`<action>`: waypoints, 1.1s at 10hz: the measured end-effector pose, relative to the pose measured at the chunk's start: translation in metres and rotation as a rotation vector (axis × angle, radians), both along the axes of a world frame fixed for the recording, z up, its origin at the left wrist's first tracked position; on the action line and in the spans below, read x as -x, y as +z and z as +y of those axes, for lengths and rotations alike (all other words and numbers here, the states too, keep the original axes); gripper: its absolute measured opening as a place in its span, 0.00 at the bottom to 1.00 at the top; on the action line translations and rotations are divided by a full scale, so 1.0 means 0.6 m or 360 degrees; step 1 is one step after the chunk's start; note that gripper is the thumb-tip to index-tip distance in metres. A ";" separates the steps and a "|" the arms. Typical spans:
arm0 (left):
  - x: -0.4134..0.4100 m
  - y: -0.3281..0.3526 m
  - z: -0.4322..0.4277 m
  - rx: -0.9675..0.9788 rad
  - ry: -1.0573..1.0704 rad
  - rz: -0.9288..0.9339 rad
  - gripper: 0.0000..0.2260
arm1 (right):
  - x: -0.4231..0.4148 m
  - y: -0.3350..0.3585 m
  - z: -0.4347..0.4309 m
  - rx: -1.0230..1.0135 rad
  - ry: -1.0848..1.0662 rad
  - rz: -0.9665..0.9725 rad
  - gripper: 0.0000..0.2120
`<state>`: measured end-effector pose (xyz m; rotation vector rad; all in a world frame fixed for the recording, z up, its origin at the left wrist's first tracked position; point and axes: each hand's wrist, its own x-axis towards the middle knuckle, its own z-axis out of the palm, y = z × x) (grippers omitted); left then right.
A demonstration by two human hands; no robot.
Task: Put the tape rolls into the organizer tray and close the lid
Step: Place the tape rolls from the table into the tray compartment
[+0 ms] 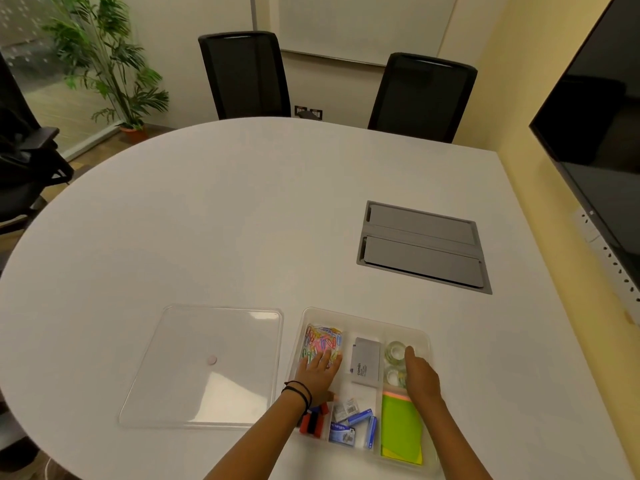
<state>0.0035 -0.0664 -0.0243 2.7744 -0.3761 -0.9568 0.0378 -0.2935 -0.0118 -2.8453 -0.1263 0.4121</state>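
The clear organizer tray (363, 317) sits near the table's front edge. Two clear tape rolls lie in its back right compartment, one (394, 351) behind the other (393, 375). My right hand (420, 377) rests over that compartment, fingers beside the rolls, partly covering the nearer one. My left hand (318, 372) lies flat, fingers spread, on the bag of coloured paper clips (322, 337) in the back left compartment. The clear lid (207, 365) lies flat on the table to the left of the tray, apart from it.
The tray also holds a grey box (365, 362), blue staple boxes (353, 426), green sticky notes (401, 427) and red and black clips (313, 422). A grey cable hatch (424, 245) is set into the table behind. Two black chairs stand at the far side; a screen hangs at right.
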 end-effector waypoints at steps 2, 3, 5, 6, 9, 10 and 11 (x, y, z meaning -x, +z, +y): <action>0.001 0.003 0.000 -0.0013 -0.0009 -0.0002 0.36 | 0.005 0.006 0.011 -0.0024 -0.0180 -0.0132 0.08; 0.002 0.003 0.000 -0.0017 -0.0015 0.0003 0.36 | 0.010 0.004 0.013 -0.0228 -0.0331 0.0007 0.09; 0.000 0.005 0.000 -0.0007 -0.0018 0.0011 0.36 | 0.011 0.005 0.011 -0.0239 -0.0561 0.0160 0.11; 0.001 0.005 0.000 -0.0001 -0.0012 0.0016 0.36 | 0.010 0.006 0.016 -0.0161 -0.0554 0.0272 0.12; 0.001 0.004 0.000 -0.0014 -0.0005 0.0017 0.36 | -0.004 0.008 0.038 -0.0126 -0.0604 0.0261 0.10; 0.000 0.003 0.000 -0.0014 -0.0005 0.0009 0.36 | -0.004 0.009 0.040 -0.0107 -0.0588 0.0211 0.07; 0.001 0.001 0.001 -0.0010 -0.0003 0.0003 0.36 | -0.002 0.008 0.040 -0.0123 -0.0604 0.0130 0.08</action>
